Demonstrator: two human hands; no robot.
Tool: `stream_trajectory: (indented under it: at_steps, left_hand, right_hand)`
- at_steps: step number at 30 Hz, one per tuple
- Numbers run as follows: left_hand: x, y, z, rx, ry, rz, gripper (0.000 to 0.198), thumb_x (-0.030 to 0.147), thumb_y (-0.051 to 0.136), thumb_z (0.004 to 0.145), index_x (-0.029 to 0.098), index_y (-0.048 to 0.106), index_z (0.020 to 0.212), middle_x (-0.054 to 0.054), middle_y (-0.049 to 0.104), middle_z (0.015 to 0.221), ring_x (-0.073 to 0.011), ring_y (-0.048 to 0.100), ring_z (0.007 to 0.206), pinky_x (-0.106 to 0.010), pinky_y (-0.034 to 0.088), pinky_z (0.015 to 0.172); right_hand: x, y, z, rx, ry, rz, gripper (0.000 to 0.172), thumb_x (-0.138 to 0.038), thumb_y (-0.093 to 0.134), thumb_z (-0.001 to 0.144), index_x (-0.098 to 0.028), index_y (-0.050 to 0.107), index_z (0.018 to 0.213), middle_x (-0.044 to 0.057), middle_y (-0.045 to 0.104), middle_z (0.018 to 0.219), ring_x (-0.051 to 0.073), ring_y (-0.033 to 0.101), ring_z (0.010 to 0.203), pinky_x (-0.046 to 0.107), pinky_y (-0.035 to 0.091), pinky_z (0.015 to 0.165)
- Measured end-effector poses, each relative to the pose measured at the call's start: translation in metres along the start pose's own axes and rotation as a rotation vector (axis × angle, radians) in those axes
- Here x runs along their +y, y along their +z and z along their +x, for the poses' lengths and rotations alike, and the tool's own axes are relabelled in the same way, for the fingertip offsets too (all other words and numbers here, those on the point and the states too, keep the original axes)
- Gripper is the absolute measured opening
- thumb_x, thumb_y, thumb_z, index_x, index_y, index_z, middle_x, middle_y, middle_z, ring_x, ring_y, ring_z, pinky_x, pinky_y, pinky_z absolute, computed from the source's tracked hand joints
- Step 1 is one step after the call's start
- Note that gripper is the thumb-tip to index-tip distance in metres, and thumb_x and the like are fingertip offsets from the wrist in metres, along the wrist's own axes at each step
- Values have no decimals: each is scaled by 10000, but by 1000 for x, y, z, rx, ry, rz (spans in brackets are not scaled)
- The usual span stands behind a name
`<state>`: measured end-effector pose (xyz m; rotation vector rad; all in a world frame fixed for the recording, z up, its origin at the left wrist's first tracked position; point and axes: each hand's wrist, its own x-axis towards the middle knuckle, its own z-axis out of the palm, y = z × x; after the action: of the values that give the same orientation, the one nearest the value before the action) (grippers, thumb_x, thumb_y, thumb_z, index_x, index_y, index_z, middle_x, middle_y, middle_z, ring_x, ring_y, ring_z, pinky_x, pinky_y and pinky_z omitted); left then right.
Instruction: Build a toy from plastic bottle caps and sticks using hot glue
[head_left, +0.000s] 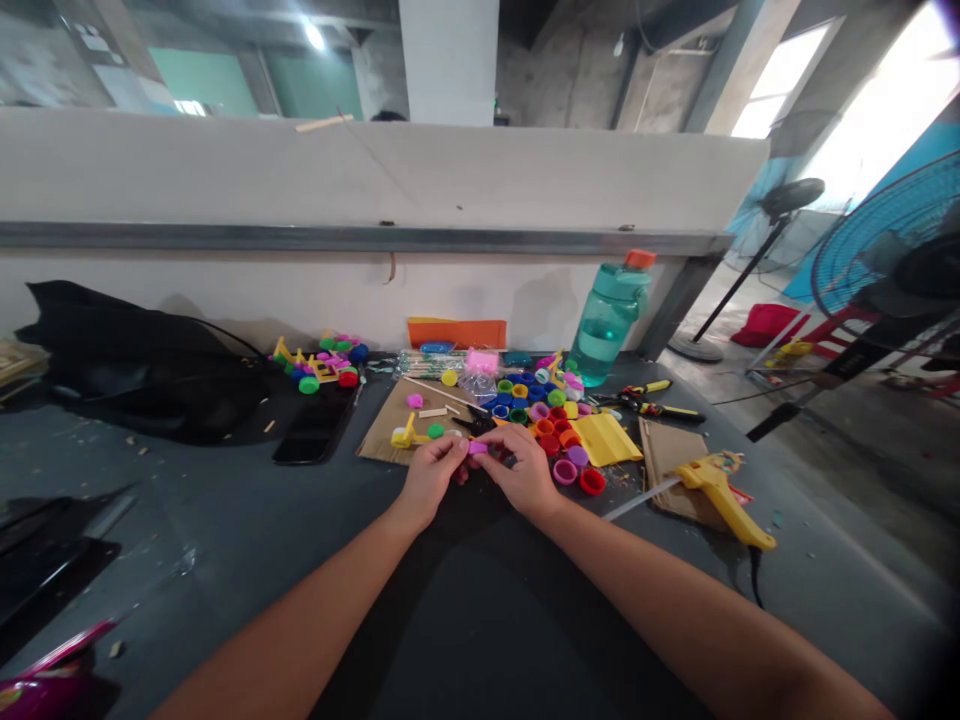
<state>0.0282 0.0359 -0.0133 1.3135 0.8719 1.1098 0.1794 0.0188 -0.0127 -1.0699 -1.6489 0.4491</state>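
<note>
My left hand [433,472] and my right hand [520,470] meet over the dark table [247,520], and both pinch a small magenta bottle cap [478,448] between their fingertips. Just beyond them lies a piece of cardboard [390,420] with a yellow stick-and-cap piece [406,436] and a green cap [435,431]. A pile of colourful bottle caps [541,412] sits to the right of my hands.
A yellow glue gun [721,490] rests on cardboard at the right, near pliers [654,406] and a teal water bottle [609,320]. A phone [311,430], a black bag [135,365] and a finished cap toy [324,362] are at the left. A fan [885,260] stands right.
</note>
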Motion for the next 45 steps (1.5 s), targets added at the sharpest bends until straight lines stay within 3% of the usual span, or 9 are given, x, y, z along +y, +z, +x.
stream_trajectory:
  at_steps: [3, 13, 19, 28, 45]
  left_hand:
    - [0, 0, 0, -9, -6, 29, 316, 423, 573, 786, 149, 573, 628, 28, 480, 526, -88, 441, 489, -213, 344, 476]
    - [2, 1, -1, 3, -38, 17, 327, 440, 595, 760, 151, 565, 610, 27, 478, 517, -89, 441, 484, -213, 348, 475]
    - [0, 0, 0, 18, -7, 5, 299, 400, 573, 790, 154, 573, 620, 33, 478, 526, -83, 433, 487, -209, 341, 477]
    - [0, 1, 0, 4, -8, -54, 268, 370, 584, 785, 151, 592, 631, 22, 520, 567, -81, 445, 492, -208, 352, 472]
    - [5, 3, -1, 11, -33, 19, 255, 387, 604, 756, 146, 617, 672, 5, 562, 607, -85, 458, 496, -212, 357, 471]
  right_hand:
    - [2, 1, 0, -21, -16, 1, 181, -266, 677, 741, -224, 654, 916, 39, 623, 857, 176, 569, 808, 295, 482, 687]
    - [1, -1, 1, -43, -80, -27, 130, -257, 664, 759, -232, 667, 886, 33, 636, 834, 181, 568, 835, 320, 468, 762]
    - [3, 1, -1, -11, -19, -13, 176, -272, 676, 737, -221, 644, 902, 28, 613, 817, 162, 557, 738, 290, 473, 660]
    - [0, 1, 0, 0, -13, -36, 90, -248, 633, 774, -218, 650, 857, 28, 614, 797, 158, 555, 743, 281, 469, 655]
    - [1, 1, -2, -12, 90, 67, 174, -275, 534, 832, -202, 626, 960, 45, 637, 880, 133, 579, 692, 261, 487, 627]
